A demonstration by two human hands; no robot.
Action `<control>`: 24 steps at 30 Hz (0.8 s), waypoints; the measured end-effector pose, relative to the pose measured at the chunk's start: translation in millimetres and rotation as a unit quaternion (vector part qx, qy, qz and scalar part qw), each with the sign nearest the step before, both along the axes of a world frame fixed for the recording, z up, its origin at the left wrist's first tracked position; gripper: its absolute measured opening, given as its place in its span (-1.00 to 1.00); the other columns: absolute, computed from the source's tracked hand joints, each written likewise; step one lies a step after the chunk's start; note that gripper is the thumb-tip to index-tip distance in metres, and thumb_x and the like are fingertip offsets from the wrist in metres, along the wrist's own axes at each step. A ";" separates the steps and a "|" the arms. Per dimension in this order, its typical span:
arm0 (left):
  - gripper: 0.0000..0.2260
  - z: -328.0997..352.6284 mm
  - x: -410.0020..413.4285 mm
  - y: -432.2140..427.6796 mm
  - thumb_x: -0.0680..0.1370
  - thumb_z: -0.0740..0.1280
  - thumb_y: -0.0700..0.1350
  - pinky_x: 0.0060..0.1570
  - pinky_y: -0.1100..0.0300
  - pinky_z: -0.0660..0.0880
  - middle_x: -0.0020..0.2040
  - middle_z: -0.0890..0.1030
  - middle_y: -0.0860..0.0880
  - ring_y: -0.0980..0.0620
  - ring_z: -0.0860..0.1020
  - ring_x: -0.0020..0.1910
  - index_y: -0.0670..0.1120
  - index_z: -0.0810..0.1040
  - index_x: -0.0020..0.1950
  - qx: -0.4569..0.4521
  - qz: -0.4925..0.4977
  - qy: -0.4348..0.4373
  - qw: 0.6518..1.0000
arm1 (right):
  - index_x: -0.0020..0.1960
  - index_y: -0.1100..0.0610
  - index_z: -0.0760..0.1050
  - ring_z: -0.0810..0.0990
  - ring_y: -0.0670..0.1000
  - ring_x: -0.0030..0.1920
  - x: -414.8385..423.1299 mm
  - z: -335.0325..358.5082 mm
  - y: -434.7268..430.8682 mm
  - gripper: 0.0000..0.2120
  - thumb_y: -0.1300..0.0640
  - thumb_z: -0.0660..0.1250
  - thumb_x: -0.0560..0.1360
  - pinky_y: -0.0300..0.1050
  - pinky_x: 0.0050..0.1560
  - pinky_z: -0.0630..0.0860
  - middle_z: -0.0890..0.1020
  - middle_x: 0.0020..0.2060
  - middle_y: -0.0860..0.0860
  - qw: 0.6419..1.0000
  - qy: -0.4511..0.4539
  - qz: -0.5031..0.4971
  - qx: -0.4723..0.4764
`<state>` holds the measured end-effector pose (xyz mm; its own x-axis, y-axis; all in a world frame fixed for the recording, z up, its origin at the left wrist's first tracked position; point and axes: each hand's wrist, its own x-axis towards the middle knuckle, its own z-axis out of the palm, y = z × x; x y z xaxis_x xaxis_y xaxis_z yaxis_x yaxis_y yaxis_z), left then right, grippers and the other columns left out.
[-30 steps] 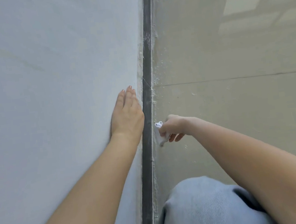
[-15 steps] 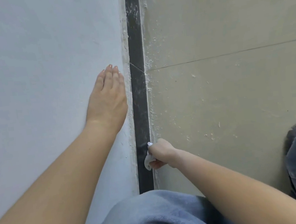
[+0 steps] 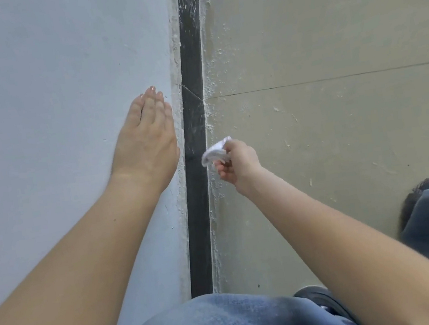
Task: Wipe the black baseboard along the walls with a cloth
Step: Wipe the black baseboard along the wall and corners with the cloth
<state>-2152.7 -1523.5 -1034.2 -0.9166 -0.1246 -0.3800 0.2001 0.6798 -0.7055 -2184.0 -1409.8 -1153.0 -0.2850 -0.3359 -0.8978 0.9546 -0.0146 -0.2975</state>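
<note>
My right hand (image 3: 236, 163) is curled around a small white cloth (image 3: 215, 153), pinching it between thumb and fingers so that the bunched end sticks out toward the wall. The cloth sits at the floor-side edge of the black baseboard (image 3: 196, 148); I cannot tell whether it presses on the strip or hangs just off it. My left hand (image 3: 148, 141) lies flat and spread against the pale wall (image 3: 50, 102), fingers together and pointing up the frame, holding nothing, with its little-finger edge just beside the rough plaster seam where wall meets baseboard. Both forearms are bare and reach in from the bottom corners. The baseboard runs as a narrow dark band from the top of the frame down to my knee, with a thin diagonal joint line (image 3: 192, 94) across it a little above the left hand's fingertips. Near the top it carries pale dusty streaks; lower down, beside the cloth, it looks darker. To its right is the beige tiled floor (image 3: 340, 132), speckled with white flecks close to the baseboard and crossed by one grout line. My blue jeans (image 3: 224, 324) fill the bottom centre, and a dark shoe (image 3: 318, 298) shows beside them.
</note>
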 end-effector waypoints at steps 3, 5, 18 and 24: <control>-0.49 1.5 -1.3 3.0 0.60 -0.06 -0.09 0.47 -0.02 -0.06 0.51 0.14 -0.26 -0.20 0.05 0.50 -0.31 0.05 0.50 0.004 0.003 0.003 1.000 | -0.22 0.22 0.45 0.40 0.03 -0.59 37.5 -0.3 17.9 -0.82 0.17 0.19 0.51 -0.24 -0.53 0.35 0.50 -0.49 0.14 0.985 0.013 0.171 0.029; -0.49 1.6 -1.3 3.4 0.60 -0.06 -0.08 0.47 -0.02 -0.06 0.50 0.14 -0.25 -0.20 0.05 0.50 -0.30 0.07 0.50 -0.001 0.009 0.004 1.000 | -0.21 0.26 0.47 0.46 0.02 -0.59 58.9 12.0 18.8 -0.82 0.20 0.18 0.49 -0.26 -0.55 0.42 0.54 -0.48 0.15 0.955 -0.026 0.294 -0.024; -0.51 1.3 -1.2 1.8 0.62 -0.07 -0.11 0.47 -0.02 -0.05 0.52 0.09 -0.24 -0.20 0.02 0.51 -0.31 -0.02 0.50 -0.016 -0.008 -0.021 1.000 | -0.11 0.31 0.47 0.46 -0.01 -0.48 -46.1 26.5 -19.3 -0.76 0.26 0.05 0.57 -0.23 -0.50 0.47 0.51 -0.38 0.16 0.992 0.014 -0.032 -0.122; -0.50 2.4 -0.9 3.5 0.63 -0.08 -0.12 0.47 -0.04 -0.10 0.53 0.02 -0.25 -0.22 -0.03 0.51 -0.33 -0.07 0.50 -0.031 -0.004 -0.039 0.999 | -0.17 0.23 0.44 0.37 0.02 -0.59 18.9 -4.8 9.7 -0.85 0.19 0.16 0.51 -0.25 -0.51 0.29 0.51 -0.45 0.19 0.973 0.004 0.229 0.002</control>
